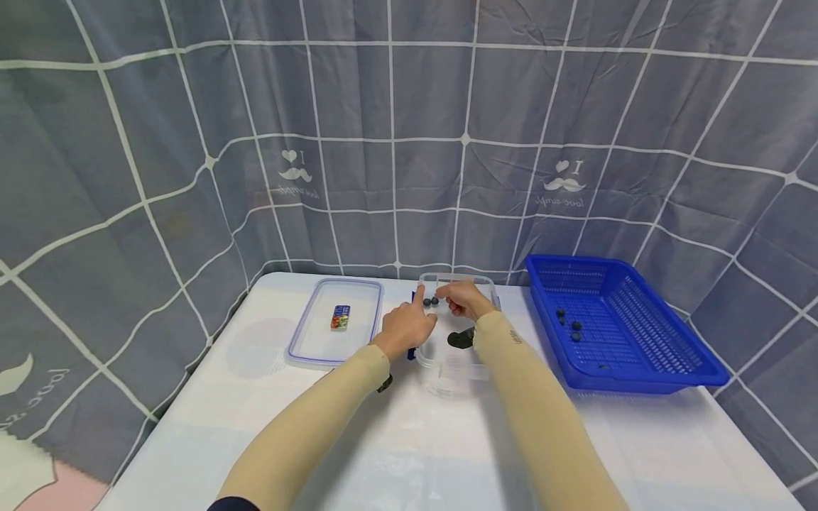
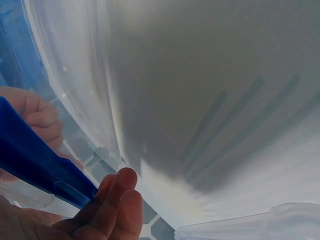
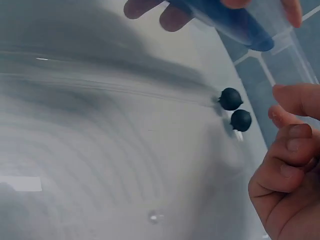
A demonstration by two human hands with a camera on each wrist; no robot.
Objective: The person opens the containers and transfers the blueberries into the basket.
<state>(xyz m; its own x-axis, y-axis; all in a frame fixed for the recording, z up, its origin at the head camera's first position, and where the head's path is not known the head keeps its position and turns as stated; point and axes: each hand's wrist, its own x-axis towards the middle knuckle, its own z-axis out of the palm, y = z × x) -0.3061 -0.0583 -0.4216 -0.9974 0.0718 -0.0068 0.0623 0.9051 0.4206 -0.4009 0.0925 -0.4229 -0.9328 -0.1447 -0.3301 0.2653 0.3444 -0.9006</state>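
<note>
A clear plastic box point(image 1: 447, 355) stands on the table with blue latches at its left side. Inside, at its far left corner, two small dark round balls point(image 3: 230, 99) with little tips, like blueberries, lie side by side. My left hand point(image 1: 407, 325) grips the box's left wall beside a blue latch point(image 2: 45, 157), index finger pointing forward along the rim. Over the far part of the box is my right hand point(image 1: 468, 298), just right of the balls. Its thumb and index finger stand a little apart, the other fingers loosely bent, with nothing visible between them.
Left of the box lies its clear lid point(image 1: 313, 341), edged in blue, with a colourful label point(image 1: 341, 317). A blue slotted basket point(image 1: 639, 369) at the right holds several more dark balls point(image 1: 576, 326). A grey checked curtain point(image 1: 422, 177) hangs behind the white table point(image 1: 396, 461).
</note>
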